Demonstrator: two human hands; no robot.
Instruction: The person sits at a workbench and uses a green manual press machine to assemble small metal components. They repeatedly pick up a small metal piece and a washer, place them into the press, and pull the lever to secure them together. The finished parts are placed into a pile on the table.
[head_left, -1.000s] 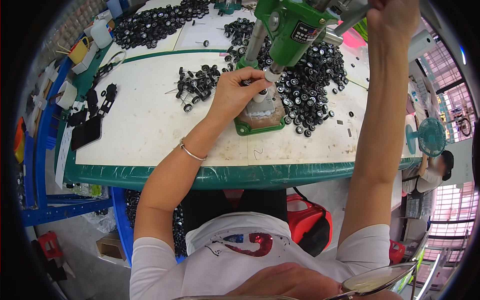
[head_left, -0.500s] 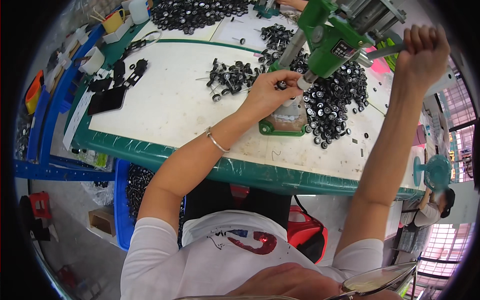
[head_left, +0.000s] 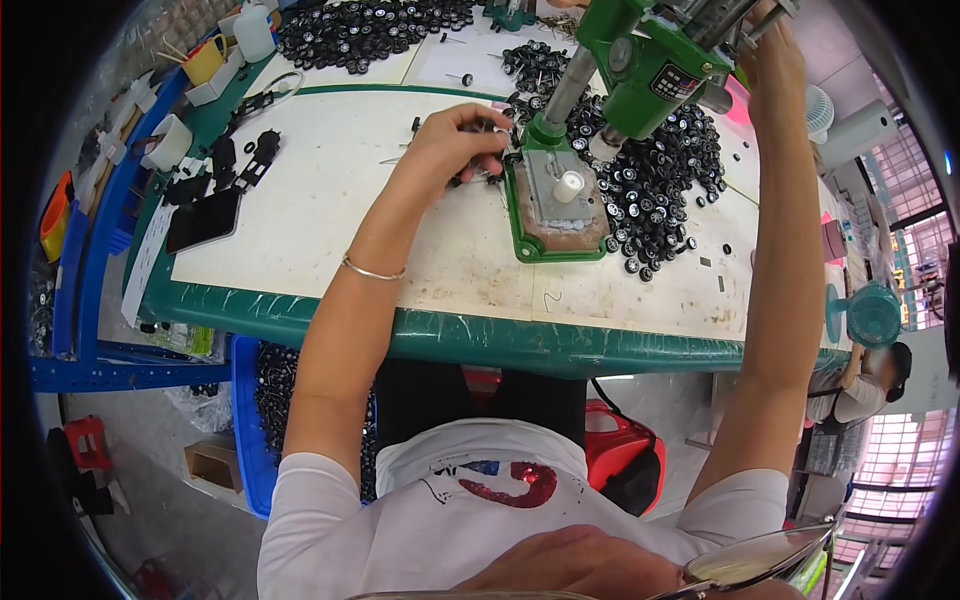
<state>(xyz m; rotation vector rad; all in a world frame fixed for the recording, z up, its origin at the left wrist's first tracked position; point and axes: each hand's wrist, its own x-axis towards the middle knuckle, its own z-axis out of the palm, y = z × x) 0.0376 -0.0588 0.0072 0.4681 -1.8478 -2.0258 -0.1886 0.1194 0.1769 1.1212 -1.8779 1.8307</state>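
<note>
My left hand is over the smaller heap of black wheels with thin axles, left of the press base. Its fingers are closed around a small black wheel, partly hidden by them. My right arm reaches up to the top right, where my right hand grips the lever of the green hand press. Below the press's ram, a white cylindrical holder stands on the metal plate of the green base, with no wheel visible on it.
A large heap of black wheels lies right of the press, another at the back. At the left are a phone, black plastic parts and a yellow mug. A blue bin stands below the table edge.
My left hand has moved left from beneath the ram to the smaller heap. My right hand has gone up and leftward with the lever. The white holder now shows uncovered.
</note>
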